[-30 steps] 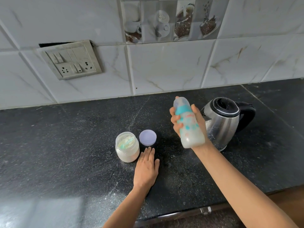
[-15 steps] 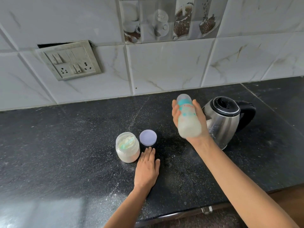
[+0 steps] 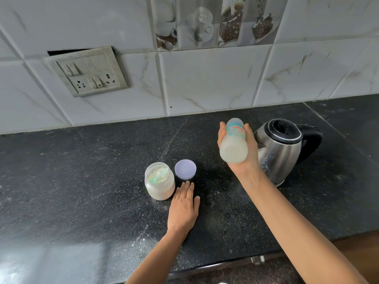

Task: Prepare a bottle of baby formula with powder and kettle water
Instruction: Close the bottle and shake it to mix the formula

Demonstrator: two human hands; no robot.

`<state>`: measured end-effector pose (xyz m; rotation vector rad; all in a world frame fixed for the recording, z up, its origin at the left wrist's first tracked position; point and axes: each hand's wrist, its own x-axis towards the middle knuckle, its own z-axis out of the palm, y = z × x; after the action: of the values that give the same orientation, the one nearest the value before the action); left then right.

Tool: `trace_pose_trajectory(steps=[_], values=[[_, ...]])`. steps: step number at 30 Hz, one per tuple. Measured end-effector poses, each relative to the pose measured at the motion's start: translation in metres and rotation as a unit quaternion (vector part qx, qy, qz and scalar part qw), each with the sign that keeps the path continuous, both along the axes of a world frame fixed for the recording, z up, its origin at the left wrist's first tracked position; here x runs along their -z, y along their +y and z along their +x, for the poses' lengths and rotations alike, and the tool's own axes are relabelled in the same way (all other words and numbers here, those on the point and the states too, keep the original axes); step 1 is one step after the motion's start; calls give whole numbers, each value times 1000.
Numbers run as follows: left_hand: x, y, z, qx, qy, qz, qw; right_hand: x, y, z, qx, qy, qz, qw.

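Right hand [image 3: 240, 152] wrapped around a baby bottle [image 3: 234, 144] of milky liquid, held in the air, base toward the camera; kettle [image 3: 281, 148] just behind the grip; left hand [image 3: 183, 208] flat and empty on the counter [image 3: 82, 181], beside the open powder jar [image 3: 159, 181] and its lid [image 3: 185, 169]

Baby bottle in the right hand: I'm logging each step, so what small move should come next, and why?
Probably set the baby bottle upright on the counter. The right hand holds it tilted in the air, base toward the camera, its contents evenly milky, so mixing looks done. The powder jar stands open, its lid lying beside it, and the left hand rests flat.
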<state>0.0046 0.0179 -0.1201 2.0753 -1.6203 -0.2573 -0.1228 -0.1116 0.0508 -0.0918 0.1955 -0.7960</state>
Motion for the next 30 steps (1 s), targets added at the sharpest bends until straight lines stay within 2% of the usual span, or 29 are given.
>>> trace_pose_trajectory(steps=[1,2,4,5,6,9,11,17,19,20,22,25,27,30], values=[[1,0,0,1,-1,1,1000,3,-1,-1,-15,-6,19,1000],[1,1,0,2,-1,1,1000,4,2,-2,-48,16,-6,999],[0,0,0,3,-3,-2,1000,8,7,-4,-68,88,-120,986],[0,0,1,2,-3,-4,1000,7,7,-5,-66,93,-142,983],[0,-1,1,0,-2,-4,1000,5,7,-5,-67,79,-122,987],[-2,1,-1,-3,1,-5,1000,3,3,-1,-26,10,21,999],[-2,2,-1,-5,0,-5,1000,3,5,1,-22,26,30,999],[-2,1,-2,-6,2,-2,1000,-1,9,-3,-75,36,-89,993],[-2,1,-1,-4,0,-3,1000,-2,12,-5,-63,63,-157,984],[-2,1,-1,-4,-1,-3,1000,-2,11,-5,-62,75,-157,983],[-2,1,-2,-6,-1,-3,1000,-3,11,-1,-63,54,-57,995],[-2,2,-2,-9,3,-2,1000,-4,12,5,23,70,79,994],[-2,3,-2,-9,1,-3,1000,-6,15,7,35,87,102,990],[-2,2,-3,-8,2,-3,1000,0,16,6,2,105,76,992]])
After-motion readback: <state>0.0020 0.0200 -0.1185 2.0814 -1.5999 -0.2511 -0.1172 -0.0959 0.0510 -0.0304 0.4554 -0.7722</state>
